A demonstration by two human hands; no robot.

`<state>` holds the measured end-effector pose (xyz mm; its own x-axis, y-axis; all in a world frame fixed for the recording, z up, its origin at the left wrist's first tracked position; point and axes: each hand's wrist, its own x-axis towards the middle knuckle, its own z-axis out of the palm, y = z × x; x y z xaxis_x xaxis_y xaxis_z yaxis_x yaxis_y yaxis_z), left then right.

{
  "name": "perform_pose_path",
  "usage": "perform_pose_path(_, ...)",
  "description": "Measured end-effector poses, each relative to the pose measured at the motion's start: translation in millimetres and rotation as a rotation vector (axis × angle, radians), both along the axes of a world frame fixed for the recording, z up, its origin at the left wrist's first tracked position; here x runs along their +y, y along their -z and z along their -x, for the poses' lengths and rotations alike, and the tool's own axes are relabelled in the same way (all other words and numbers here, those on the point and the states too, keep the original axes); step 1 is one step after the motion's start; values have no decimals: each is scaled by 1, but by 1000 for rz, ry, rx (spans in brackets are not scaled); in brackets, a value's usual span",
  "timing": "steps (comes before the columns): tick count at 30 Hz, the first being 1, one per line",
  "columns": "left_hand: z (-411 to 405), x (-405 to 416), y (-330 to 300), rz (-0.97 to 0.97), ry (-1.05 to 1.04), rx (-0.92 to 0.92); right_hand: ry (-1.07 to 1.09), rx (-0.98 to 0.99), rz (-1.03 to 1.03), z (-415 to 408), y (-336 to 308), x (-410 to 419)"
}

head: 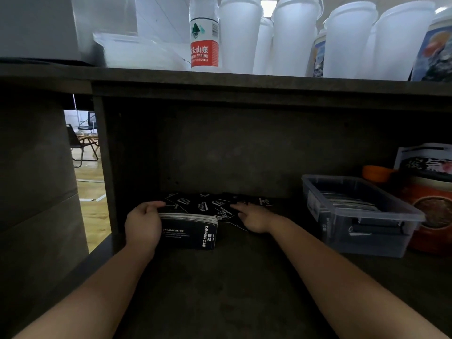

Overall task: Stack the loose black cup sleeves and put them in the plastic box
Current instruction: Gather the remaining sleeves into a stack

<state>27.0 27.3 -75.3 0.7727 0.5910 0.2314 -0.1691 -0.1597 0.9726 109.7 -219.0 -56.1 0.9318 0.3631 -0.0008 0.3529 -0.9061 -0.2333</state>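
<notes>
Cup sleeves (215, 204), black with white print, scattered flat at the far middle of the dark lower shelf (232, 289), overlapping one another. Gathered stack (189, 231) just nearer, stood on its long edge and gripped at its left end by the left hand (143, 226), thumb over the top edges. Right hand (252, 217) empty, fingers mostly straight, forefinger touching a loose sleeve in the pile. Plastic box (362, 243) well to the right on the same shelf, clear, no lid on it, already part filled with more sleeves.

Likely trouble, judged from this:
- Stack fanning or toppling to the right, held at one end only and with nothing bracing the free end.
- Thin flat sleeves hard to lift off the shelf; more apt to slide toward the back wall than to rise under a fingertip.
- Two overlapping sleeves coming up together, then landing crooked on the stack.
- Black on a dark, shadowed shelf: easy to miss one at the back.
- Crooked edges catching on the box rim or on the sleeves inside.
- Box near an orange-lidded container (376, 173) and a printed package (430, 199); careless reach apt to knock them.
</notes>
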Motion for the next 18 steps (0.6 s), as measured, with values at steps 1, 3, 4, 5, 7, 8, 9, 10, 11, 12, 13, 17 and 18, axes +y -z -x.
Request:
perform_pose_path(1,1,0,-1,3,2,1,14,-2,54,2,2,-1)
perform_pose_path(3,2,-1,-2,-3,2,1,47,-47,144,14,2,-2)
perform_pose_path(4,3,-2,-3,-5,2,-1,58,-77,179,22,0,-1)
perform_pose_path(5,4,-2,-3,-4,3,0,60,-102,209,32,-2,0)
perform_pose_path(7,4,-2,-3,2,5,5,30,-118,252,46,-4,-1)
perform_pose_path(8,3,-1,-3,4,3,9,10,-115,244,50,-4,-4)
perform_pose_path(9,3,-1,-2,5,1,12,-3,-110,202,53,-4,-9)
perform_pose_path(10,3,-1,-2,7,0,11,-6,-102,132,54,-4,-17)
perform_pose_path(11,3,-1,-2,11,0,11,2,-89,64,53,-4,-27)
perform_pose_path(12,4,-1,-2,14,-1,8,15,-63,23,50,-4,-37)
perform_pose_path(13,4,-2,-2,20,-1,6,30,-19,12,47,-2,-47)
perform_pose_path(17,9,-4,-4,39,0,-4,36,22,-99,35,3,-64)
perform_pose_path(18,9,-3,-3,38,-2,-6,31,-17,-111,35,3,-64)
